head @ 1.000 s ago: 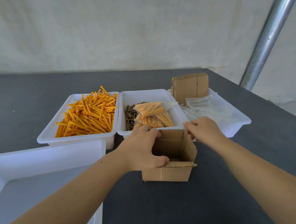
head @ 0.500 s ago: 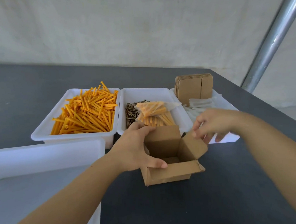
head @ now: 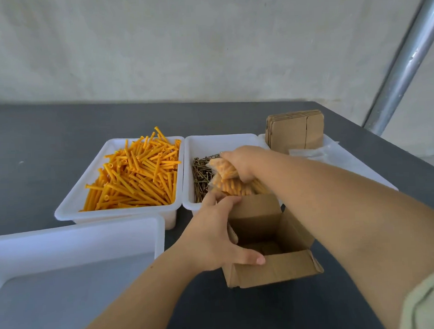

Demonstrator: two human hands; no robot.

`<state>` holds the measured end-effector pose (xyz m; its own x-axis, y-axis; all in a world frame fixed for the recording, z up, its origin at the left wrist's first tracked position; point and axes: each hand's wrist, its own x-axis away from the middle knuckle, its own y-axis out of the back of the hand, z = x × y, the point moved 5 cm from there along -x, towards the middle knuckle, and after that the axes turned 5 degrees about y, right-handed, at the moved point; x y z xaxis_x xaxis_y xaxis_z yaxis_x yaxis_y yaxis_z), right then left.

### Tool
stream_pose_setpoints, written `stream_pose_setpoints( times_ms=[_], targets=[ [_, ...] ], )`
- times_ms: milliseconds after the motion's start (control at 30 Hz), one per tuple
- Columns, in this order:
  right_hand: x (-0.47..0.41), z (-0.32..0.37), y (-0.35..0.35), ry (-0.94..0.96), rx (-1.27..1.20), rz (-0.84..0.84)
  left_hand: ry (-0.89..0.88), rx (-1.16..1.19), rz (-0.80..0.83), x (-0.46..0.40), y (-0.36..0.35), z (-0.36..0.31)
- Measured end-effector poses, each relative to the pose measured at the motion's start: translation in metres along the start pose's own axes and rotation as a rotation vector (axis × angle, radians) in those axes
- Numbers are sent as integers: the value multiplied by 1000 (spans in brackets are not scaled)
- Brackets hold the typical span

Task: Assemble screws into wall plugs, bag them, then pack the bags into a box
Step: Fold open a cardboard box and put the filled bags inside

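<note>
Holding the open cardboard box [head: 270, 247] steady at its left wall, my left hand [head: 215, 240] is clamped round it; right hand [head: 241, 163] has fingers clenched on bagged wall plugs [head: 224, 176] over the screw bin [head: 222, 144], near the table's [head: 46, 138] far right corner.

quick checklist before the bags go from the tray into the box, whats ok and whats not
1. Box open, flaps out of the way: ok.
2. Box steadied: ok, the left hand grips its near left wall.
3. Bags gripped: ok, the right hand is closed on the bags over the middle tray.
4. Room inside the box: ok, the part in view looks empty.
5. Every bag sealed: cannot tell, too blurred.
6. Clear path from tray to box: ok, the box sits just in front of the tray with nothing between.
</note>
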<state>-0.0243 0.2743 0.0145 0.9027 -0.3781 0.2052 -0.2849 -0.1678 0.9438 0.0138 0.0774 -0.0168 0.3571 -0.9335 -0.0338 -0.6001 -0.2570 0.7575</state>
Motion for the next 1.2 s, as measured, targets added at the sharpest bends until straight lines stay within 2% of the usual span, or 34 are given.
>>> stream_pose_setpoints(
  times_ms=[167, 267, 467, 567, 667, 733, 833, 1033, 1133, 1200],
  targets=[
    [5, -8, 8, 32, -196, -81, -10, 13, -6, 1, 1, 0],
    [22, -28, 9, -1, -466, -90, -12, 20, -21, 0, 2, 1],
    [54, -62, 20, -106, -893, -309, -4, 20, -38, 0, 3, -1],
    [71, -68, 27, -166, -1367, -413, 5, 23, -58, 1, 3, -1],
    [91, -57, 28, -70, -2104, -315, 11, 45, -81, 3, 3, -2],
    [105, -51, 31, 48, -2327, -283, 13, 53, -91, 4, 3, -2],
    [123, -31, 32, 171, -2253, -225, 11, 67, -115, 6, 3, -3],
    [156, -6, 23, 385, -1822, -6, -44, 98, -118, 9, 4, -7],
    [168, -6, 18, 296, -1476, 15, -27, 101, -114, 8, 4, -4],
    [173, -8, 18, 187, -1078, -39, -19, 113, -110, 8, 5, -3]
  ],
)
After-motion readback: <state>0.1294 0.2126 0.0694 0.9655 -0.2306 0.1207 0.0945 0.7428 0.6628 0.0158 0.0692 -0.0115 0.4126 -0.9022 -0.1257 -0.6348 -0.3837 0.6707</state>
